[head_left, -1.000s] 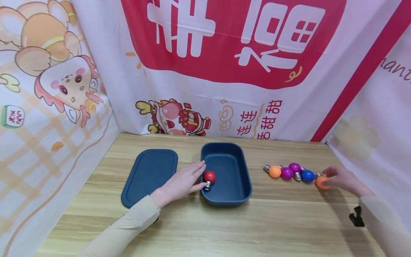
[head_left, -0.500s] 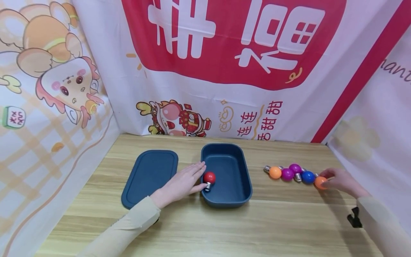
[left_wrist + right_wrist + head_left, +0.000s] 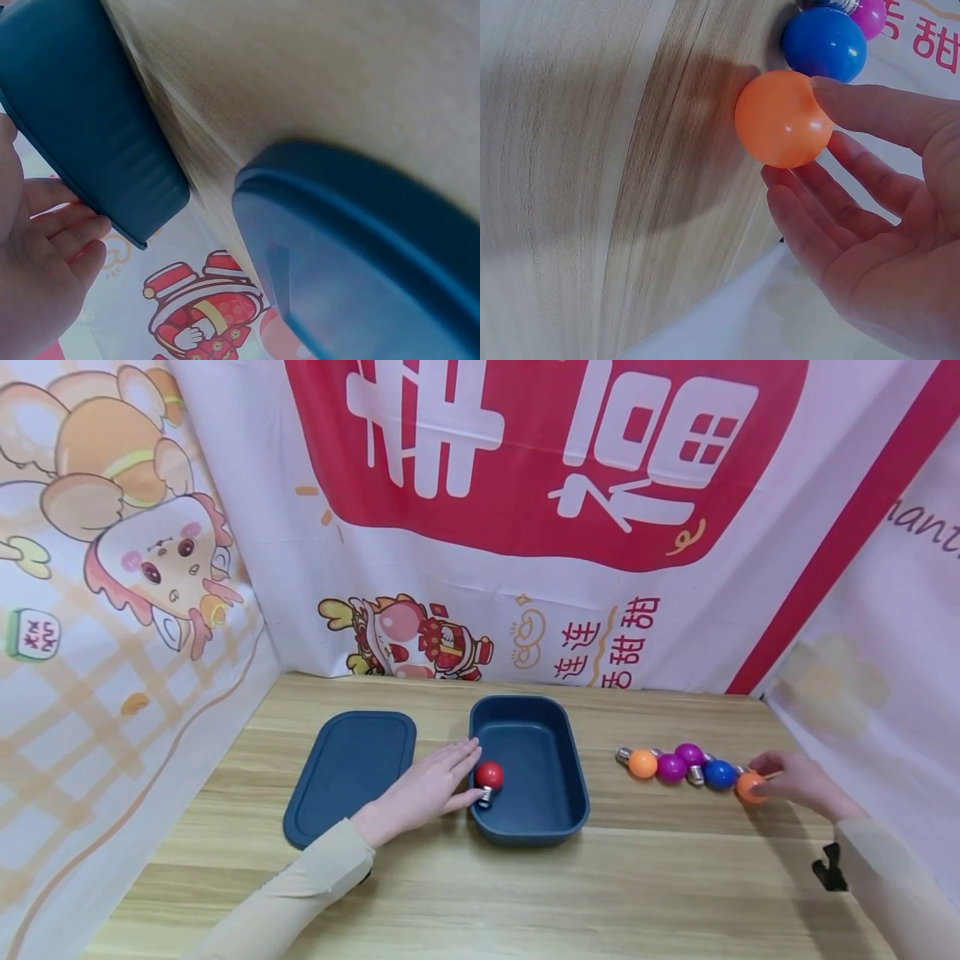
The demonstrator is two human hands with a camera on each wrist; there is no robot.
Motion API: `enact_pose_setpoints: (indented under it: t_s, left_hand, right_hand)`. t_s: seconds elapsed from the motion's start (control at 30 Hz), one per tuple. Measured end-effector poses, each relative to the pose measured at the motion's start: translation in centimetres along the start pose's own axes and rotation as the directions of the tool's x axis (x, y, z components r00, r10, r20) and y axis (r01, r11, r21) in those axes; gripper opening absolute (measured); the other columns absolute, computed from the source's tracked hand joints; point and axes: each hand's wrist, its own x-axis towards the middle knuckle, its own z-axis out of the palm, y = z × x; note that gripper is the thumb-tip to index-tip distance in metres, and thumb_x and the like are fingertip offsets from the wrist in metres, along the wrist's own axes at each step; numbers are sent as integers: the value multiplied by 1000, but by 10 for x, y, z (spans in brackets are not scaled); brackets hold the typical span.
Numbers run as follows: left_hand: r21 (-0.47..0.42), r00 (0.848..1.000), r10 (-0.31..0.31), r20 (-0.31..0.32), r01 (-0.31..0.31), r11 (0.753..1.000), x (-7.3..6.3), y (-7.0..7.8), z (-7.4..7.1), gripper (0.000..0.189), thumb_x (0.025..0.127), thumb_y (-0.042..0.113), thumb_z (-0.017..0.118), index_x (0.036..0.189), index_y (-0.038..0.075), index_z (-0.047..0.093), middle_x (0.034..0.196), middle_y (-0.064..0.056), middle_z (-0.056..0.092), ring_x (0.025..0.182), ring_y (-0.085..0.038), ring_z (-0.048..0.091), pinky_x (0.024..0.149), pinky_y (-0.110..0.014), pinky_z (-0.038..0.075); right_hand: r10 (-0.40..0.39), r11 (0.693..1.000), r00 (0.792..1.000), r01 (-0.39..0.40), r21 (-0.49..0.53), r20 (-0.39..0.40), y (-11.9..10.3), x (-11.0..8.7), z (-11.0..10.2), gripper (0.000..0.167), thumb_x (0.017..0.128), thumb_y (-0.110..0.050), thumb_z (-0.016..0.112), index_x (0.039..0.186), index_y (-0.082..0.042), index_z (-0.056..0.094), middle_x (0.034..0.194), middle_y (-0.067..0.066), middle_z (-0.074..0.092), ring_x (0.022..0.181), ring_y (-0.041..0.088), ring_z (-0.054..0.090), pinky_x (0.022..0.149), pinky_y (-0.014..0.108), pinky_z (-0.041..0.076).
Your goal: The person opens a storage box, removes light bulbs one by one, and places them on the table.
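Observation:
A red light bulb (image 3: 489,776) lies at the left side inside a dark blue rectangular box (image 3: 570,810). My left hand (image 3: 423,785) rests at the box's left rim with fingers extended, its thumb near the bulb's metal base. In the left wrist view the fingertips (image 3: 94,226) touch the rim. At the right end of a row of bulbs, my right hand (image 3: 798,783) pinches an orange light bulb (image 3: 780,120) between thumb and fingers. A blue bulb (image 3: 720,774) sits right beside it. Further left are two purple bulbs (image 3: 671,768) and another orange bulb (image 3: 642,763).
A dark blue lid (image 3: 352,772) lies flat on the wooden table (image 3: 480,902), left of the box. Printed cloth (image 3: 525,610) hangs behind the table and along both sides.
My right hand has shifted slightly left with the orange bulb, bringing it closer to the blue one. The left hand stays at the box rim.

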Motion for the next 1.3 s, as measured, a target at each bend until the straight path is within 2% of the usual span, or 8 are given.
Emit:
enact_pose_setpoints:
  t_s: [0.5,0.63,1.3]
  left_hand:
    - [4,1000,6,-9,-6,1000,1,-1,0,68,98,49,56,147,2,46,155,-17,43,143,-32,44,116,-48,40]
    - [8,1000,15,-17,-15,1000,1,-1,0,68,98,48,56,146,2,47,155,-17,44,143,-31,44,116,-48,41]
    - [5,1000,11,-7,-11,1000,1,-2,2,69,98,51,54,147,3,46,156,-16,43,144,-30,43,117,-47,40]
  right_hand:
    - [-42,999,999,41,-36,-32,0,-5,-2,48,88,-21,72,118,14,59,110,31,65,97,37,62,82,54,53]
    - [-24,999,999,23,-27,-28,2,-2,-1,49,89,-23,72,119,14,59,111,31,65,97,37,61,83,55,52]
    - [-73,997,996,72,-20,-49,4,6,5,39,83,-10,73,112,15,62,107,32,66,98,43,61,85,58,53]
